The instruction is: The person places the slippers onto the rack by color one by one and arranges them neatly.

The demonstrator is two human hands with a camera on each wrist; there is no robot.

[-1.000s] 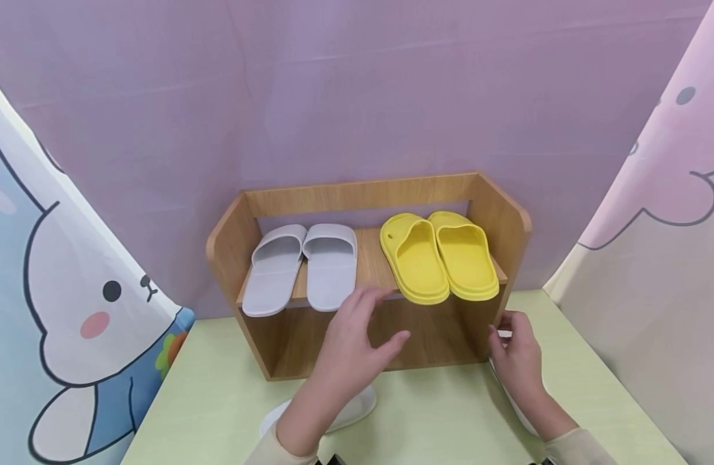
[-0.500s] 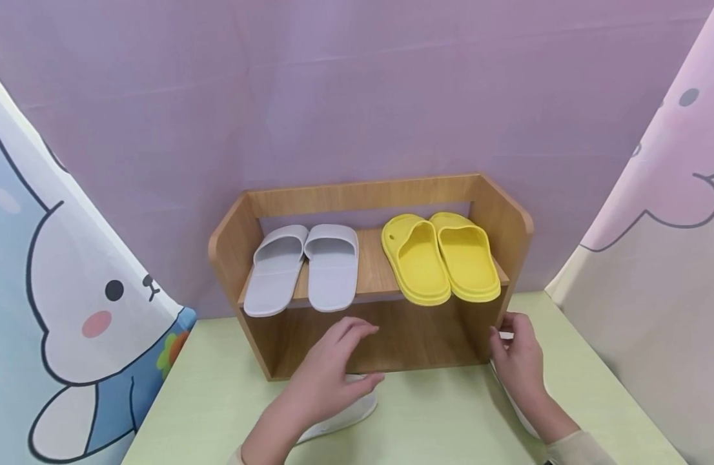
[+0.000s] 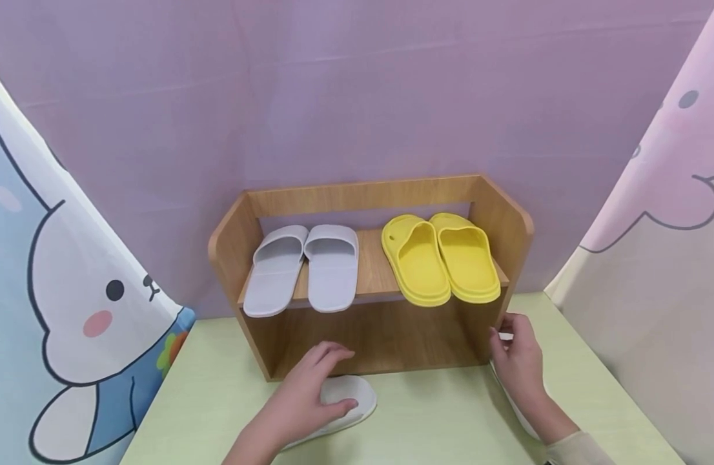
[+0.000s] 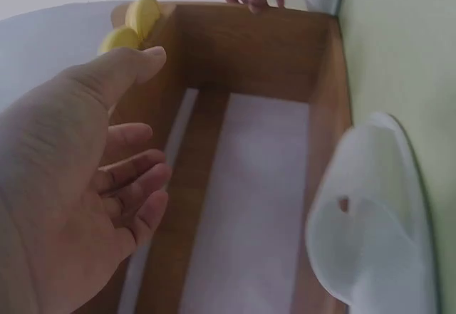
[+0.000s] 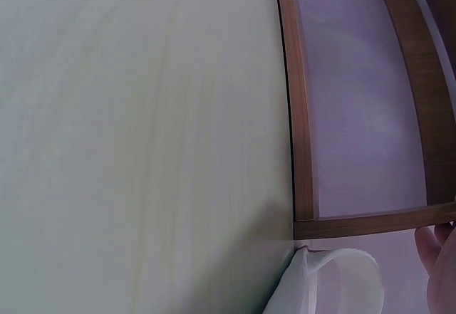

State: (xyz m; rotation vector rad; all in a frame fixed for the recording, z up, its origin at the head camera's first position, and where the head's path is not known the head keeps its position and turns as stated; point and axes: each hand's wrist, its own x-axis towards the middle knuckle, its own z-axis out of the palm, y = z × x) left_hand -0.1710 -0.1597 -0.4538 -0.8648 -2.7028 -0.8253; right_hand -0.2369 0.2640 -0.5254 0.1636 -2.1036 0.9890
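My left hand [image 3: 299, 397] is held above a white slipper [image 3: 359, 391] on the table, thumb and fingers apart and nothing between them. In the left wrist view that slipper [image 4: 374, 186] lies in front of the wooden shoe rack [image 4: 263, 50]. At the rack's right side panel, my right hand [image 3: 518, 355] grips the front edge. Another white slipper [image 5: 349, 278] is beside that panel, partly hidden by my right hand in the head view. On the rack's upper shelf sit a pair of grey slippers [image 3: 332, 274] and a pair of yellow clogs [image 3: 466, 265].
The rack's lower level [image 3: 392, 336] is below the shoes. A pale green tabletop [image 3: 438, 420] spreads before the rack. A purple cloth [image 3: 357, 97] hangs behind, with printed cloths [image 3: 90, 278] at the sides.
My left hand has moved down and left from the front of the upper shelf to over the white slipper. The right hand stays at the rack's side panel.
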